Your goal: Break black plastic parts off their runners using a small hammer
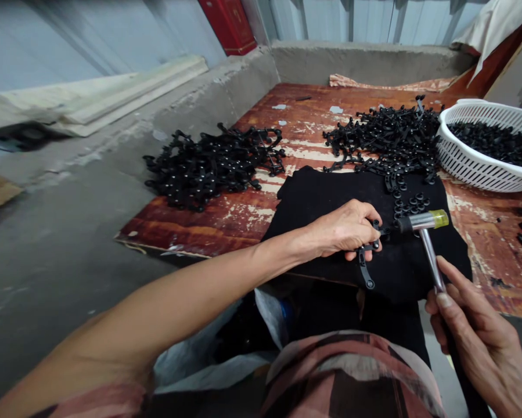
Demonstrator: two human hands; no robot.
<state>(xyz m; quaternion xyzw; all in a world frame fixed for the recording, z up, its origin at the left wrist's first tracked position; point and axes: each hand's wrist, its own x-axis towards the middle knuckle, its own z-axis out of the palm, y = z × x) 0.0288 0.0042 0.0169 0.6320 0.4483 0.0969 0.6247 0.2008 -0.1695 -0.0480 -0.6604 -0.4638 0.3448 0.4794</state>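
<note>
My left hand (345, 229) pinches a small black plastic strap piece (366, 262) against a black cloth (330, 203) spread on the worn red board (226, 217). My right hand (478, 342) grips the handle of a small metal hammer (423, 223). The hammer's head, with a black tip and a yellow tip, rests at the black piece just right of my left fingers. A short chain of joined black pieces (411, 204) lies on the cloth above the hammer head.
One heap of black plastic pieces (212, 165) lies at the board's left end, another heap (387, 136) at the back. A white slotted basket (474, 159) with more black parts stands at the right. Concrete floor (60, 244) lies left; wooden planks (104, 96) lean beyond.
</note>
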